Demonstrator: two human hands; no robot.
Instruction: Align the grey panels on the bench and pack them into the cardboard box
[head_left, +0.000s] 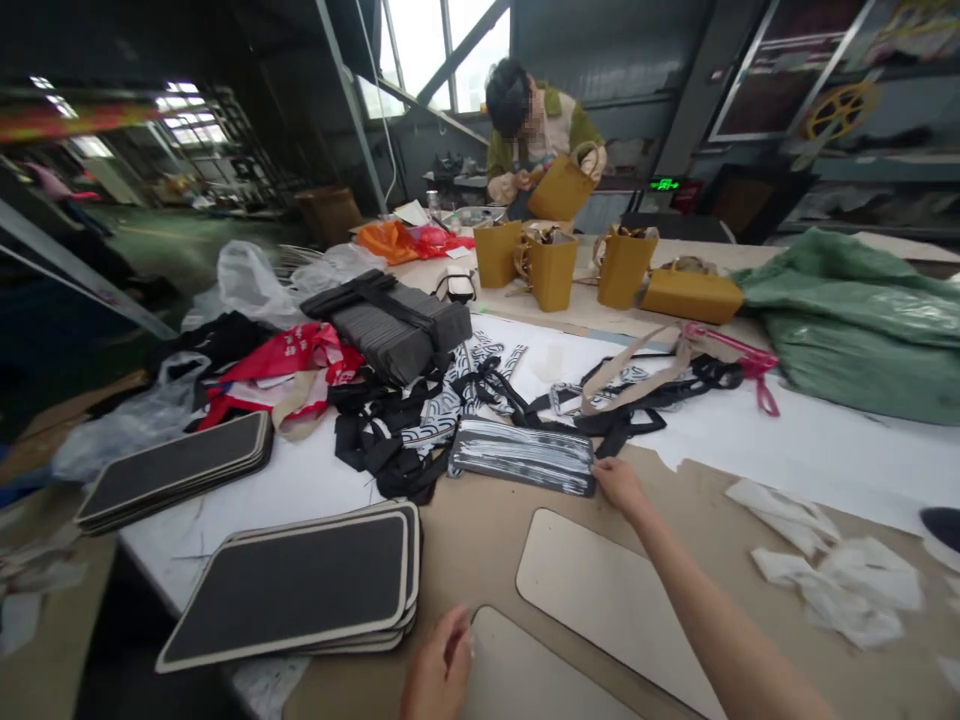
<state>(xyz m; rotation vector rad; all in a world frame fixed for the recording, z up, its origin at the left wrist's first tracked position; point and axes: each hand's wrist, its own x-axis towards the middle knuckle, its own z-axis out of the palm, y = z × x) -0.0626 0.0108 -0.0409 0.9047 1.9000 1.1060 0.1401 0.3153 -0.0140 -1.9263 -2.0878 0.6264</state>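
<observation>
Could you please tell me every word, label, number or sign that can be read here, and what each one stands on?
Nothing can be read with certainty.
Red material: white characters, too blurred to read.
Lit green sign on the back wall: too small to read.

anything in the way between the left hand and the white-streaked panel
Nothing visible: bare brown surface lies between the left hand and the white-streaked panel. A beige panel lies flat right of that path, a stack of black panels left of it.
</observation>
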